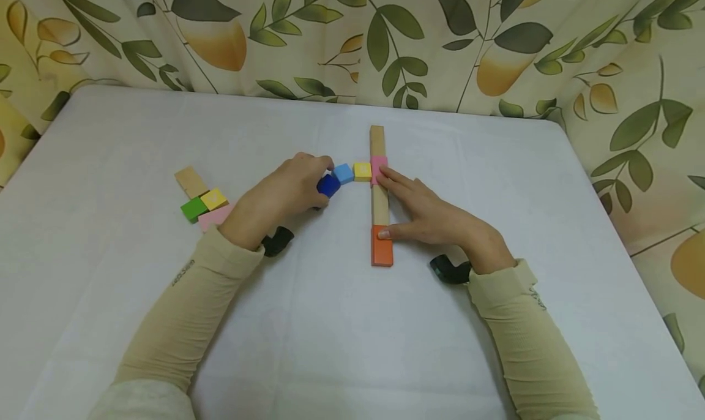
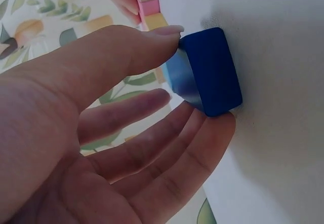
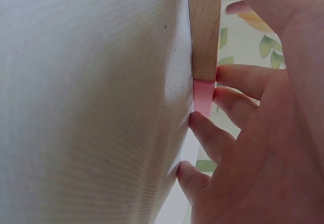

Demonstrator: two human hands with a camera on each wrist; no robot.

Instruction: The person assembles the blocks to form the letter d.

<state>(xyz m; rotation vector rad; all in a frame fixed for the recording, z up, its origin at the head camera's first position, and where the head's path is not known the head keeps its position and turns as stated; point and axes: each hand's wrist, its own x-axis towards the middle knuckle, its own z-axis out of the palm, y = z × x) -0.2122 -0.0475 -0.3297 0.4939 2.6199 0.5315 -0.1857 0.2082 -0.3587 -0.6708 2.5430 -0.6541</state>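
Head view: orange block (image 1: 382, 256) at near end of column (image 1: 380, 207), long axis near-to-far. Right hand (image 1: 432, 215) spread along column's right side, thumb on orange block, fingertips at pink block (image 1: 377, 161). Left of column, left hand (image 1: 289, 185), the nearer one, pinches dark blue block (image 1: 328, 186) between thumb and fingers. Light blue block (image 1: 344, 174) lies just far-right of it, can't tell if touching; then yellow block (image 1: 362, 171), just left of pink block. Wooden block (image 1: 377, 141) at column's far end.
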